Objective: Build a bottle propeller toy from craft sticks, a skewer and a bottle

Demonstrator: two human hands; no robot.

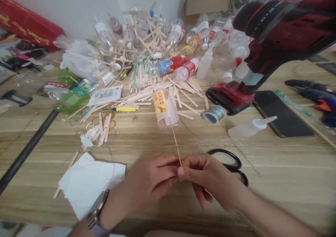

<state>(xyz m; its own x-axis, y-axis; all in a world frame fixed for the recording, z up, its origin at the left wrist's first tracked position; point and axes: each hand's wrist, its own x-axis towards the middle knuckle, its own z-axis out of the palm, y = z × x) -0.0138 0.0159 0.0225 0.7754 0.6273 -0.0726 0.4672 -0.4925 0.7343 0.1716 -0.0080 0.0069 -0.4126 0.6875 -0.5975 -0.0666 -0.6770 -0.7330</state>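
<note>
A thin wooden stick rises from between my hands, its far end overlapping a clear plastic bottle with a yellow label. My left hand pinches the near end of the stick. Fingertips of my right hand meet the left ones there, closed on what looks like a tan rubber band looped by the thumb. Whether the stick touches the bottle I cannot tell. Black-handled scissors lie partly behind my right hand.
Flat craft sticks and several bottles crowd the back. A red-and-black drill stands at right, near a thread spool, a glue bottle and a phone. White paper and a yellow-handled tool are at left.
</note>
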